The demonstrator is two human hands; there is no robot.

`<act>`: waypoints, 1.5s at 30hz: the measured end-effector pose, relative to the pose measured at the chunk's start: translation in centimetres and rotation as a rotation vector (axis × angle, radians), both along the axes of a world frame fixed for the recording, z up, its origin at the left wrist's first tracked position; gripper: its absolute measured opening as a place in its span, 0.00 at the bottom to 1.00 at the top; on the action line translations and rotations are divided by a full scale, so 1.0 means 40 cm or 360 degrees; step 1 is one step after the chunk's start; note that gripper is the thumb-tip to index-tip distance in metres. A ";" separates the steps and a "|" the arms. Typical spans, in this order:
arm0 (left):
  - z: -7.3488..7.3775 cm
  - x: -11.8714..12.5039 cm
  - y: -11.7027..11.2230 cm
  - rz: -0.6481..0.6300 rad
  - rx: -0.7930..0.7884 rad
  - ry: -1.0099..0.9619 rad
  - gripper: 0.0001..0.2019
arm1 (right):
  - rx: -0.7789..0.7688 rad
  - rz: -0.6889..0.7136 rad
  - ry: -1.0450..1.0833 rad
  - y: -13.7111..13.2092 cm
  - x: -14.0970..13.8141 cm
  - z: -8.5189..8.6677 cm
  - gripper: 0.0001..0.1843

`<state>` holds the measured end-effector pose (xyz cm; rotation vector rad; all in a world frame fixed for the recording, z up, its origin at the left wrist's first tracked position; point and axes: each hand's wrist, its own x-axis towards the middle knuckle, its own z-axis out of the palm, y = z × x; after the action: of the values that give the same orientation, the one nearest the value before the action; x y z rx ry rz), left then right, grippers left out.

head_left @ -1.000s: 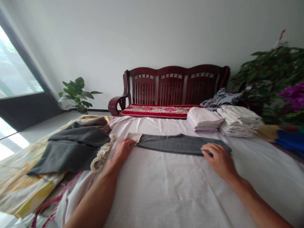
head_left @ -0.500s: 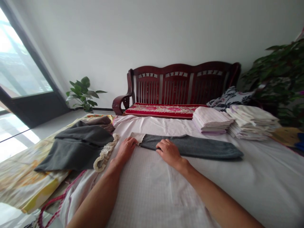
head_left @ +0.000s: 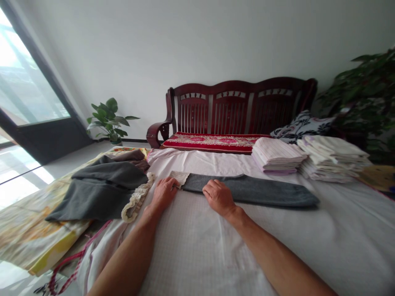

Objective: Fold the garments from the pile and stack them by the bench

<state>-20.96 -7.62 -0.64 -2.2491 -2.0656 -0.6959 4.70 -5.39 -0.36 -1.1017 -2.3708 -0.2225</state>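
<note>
A pair of dark grey pants (head_left: 265,191), folded into a long strip, lies across the white sheet (head_left: 197,246). Its cream elastic waistband (head_left: 180,177) points left. My left hand (head_left: 166,190) has its fingers closed at the near corner of that waistband. Farther along, my right hand (head_left: 218,196) pinches the near edge of the pants, its fingertips partly hidden under the knuckles. Left of my left hand, a second dark grey garment (head_left: 101,189) with a ruffled cream waistband (head_left: 137,199) lies loosely heaped.
Two stacks of folded cloth stand at the right, one pinkish (head_left: 277,154) and one white (head_left: 335,158). Behind the sheet is a dark red wooden bench (head_left: 231,107) with a red cushion cover (head_left: 212,142). Yellow patterned cloth (head_left: 18,222) lies at the left.
My right hand's fingers have curled in more tightly on the edge of the pants. My left hand stays at the waistband. The view has shifted very slightly.
</note>
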 end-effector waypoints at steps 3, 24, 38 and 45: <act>0.004 0.003 0.001 0.0029 -0.0017 0.0007 0.09 | -0.0045 0.0039 -0.0030 -0.002 0.004 0.002 0.10; 0.027 0.185 0.103 -0.0304 0.0077 0.0233 0.21 | -0.0521 -0.0145 0.0039 0.068 0.070 0.010 0.28; -0.046 0.177 0.119 -0.0228 -0.0036 0.0353 0.25 | -0.0556 -0.0176 0.0164 0.136 0.349 -0.015 0.32; -0.011 0.293 0.119 -0.0268 0.0105 0.0203 0.23 | -0.0245 -0.0591 0.0023 0.147 0.531 0.005 0.30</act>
<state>-9.25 -2.88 -1.07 -2.3824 -1.7872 -0.6006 25.94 0.49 -0.17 -1.6091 -2.1825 -0.1608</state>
